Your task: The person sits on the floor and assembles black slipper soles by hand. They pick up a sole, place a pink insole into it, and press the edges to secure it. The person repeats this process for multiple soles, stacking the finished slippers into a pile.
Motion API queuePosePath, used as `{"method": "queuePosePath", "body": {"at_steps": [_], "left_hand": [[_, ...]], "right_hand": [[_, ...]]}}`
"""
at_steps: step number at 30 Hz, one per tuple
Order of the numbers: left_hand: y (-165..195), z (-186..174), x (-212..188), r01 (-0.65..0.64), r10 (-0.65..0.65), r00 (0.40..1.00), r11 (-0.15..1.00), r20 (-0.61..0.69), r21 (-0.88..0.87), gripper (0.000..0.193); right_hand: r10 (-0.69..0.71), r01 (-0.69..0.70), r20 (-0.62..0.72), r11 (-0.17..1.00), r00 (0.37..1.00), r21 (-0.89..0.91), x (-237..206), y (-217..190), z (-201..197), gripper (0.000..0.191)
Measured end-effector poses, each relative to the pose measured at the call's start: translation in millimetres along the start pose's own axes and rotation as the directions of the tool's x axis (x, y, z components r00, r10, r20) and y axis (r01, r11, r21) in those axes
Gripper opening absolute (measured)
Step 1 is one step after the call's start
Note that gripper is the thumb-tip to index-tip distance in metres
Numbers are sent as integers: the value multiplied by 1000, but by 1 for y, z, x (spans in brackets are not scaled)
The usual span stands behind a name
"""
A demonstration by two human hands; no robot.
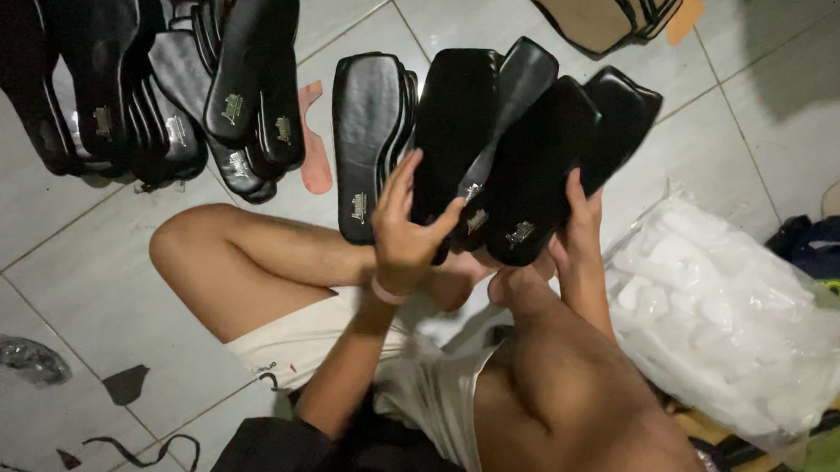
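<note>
I sit cross-legged on a white tiled floor. Both hands hold a fanned bunch of black shoe insoles (532, 146) above my knees. My left hand (406, 230) grips the bunch from the left, thumb across a narrow insole. My right hand (576, 231) supports it from the right and behind. A short stack of black insoles (367, 145) lies on the floor just left of the bunch.
A large pile of black insoles (148, 74) covers the floor at top left. Tan insoles (599, 9) lie at the top. A clear plastic bag of white pieces (726, 313) sits to my right, beside dark cloth (837, 257). Scraps (124, 383) lie at lower left.
</note>
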State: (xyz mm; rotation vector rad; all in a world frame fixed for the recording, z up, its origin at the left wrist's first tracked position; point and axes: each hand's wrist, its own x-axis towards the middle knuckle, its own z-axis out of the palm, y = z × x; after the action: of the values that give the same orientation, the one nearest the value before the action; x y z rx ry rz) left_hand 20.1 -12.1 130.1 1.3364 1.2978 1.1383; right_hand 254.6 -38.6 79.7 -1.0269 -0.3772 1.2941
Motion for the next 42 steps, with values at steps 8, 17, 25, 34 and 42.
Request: {"method": "queuePosePath", "body": {"at_steps": [8, 17, 25, 34, 42], "left_hand": [[-62, -66, 25, -15, 123, 980, 833, -158, 553, 72], [-64, -42, 16, -100, 197, 975, 801, -102, 590, 85], [8, 47, -8, -124, 102, 964, 989, 244, 75, 91], [1, 49, -9, 15, -14, 1000, 980, -8, 200, 90], [-17, 72, 15, -89, -66, 972, 783, 225, 615, 113]], "right_hand": [[-21, 19, -32, 998, 999, -60, 7, -1, 1, 48], [213, -210, 12, 951, 977, 226, 2, -16, 2, 84], [159, -161, 30, 983, 987, 83, 3, 4, -5, 56], [245, -252, 62, 954, 967, 160, 1, 2, -15, 84], [171, -162, -58, 977, 983, 139, -9, -19, 0, 81]]}}
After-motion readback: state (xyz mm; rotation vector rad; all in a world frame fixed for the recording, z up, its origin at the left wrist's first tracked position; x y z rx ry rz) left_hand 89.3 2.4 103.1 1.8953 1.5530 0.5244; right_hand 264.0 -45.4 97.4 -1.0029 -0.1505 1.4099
